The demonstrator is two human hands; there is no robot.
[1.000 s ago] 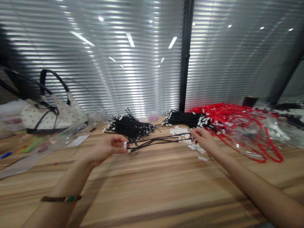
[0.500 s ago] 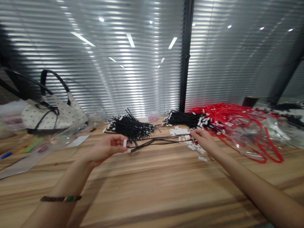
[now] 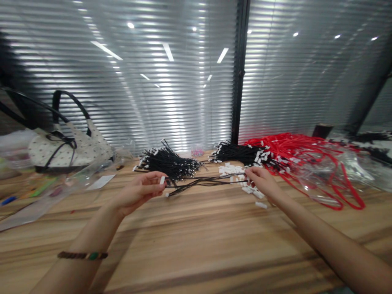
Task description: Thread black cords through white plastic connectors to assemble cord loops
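Observation:
Several thin black cords (image 3: 202,182) with small white end pieces stretch between my two hands, above the wooden table. My left hand (image 3: 143,188) is closed in a pinch, with a white end piece (image 3: 162,180) at its fingertips. My right hand (image 3: 259,179) pinches the other end of the cords; its fingertips partly hide that end. Behind my left hand lies a bundle of black cords (image 3: 170,163) with white tips. Loose white plastic pieces (image 3: 231,168) are scattered beside and behind my right hand.
A second black cord bundle (image 3: 237,153) lies behind the white pieces. Red straps (image 3: 294,147) and clear plastic bags (image 3: 312,181) are heaped at right. A dotted handbag (image 3: 70,143) stands at back left, near a white card (image 3: 101,182). Blinds (image 3: 165,90) rise behind the table.
My left fingers have shifted slightly around the white end piece, which is now tilted and a little higher. My right hand has barely moved and keeps its pinch.

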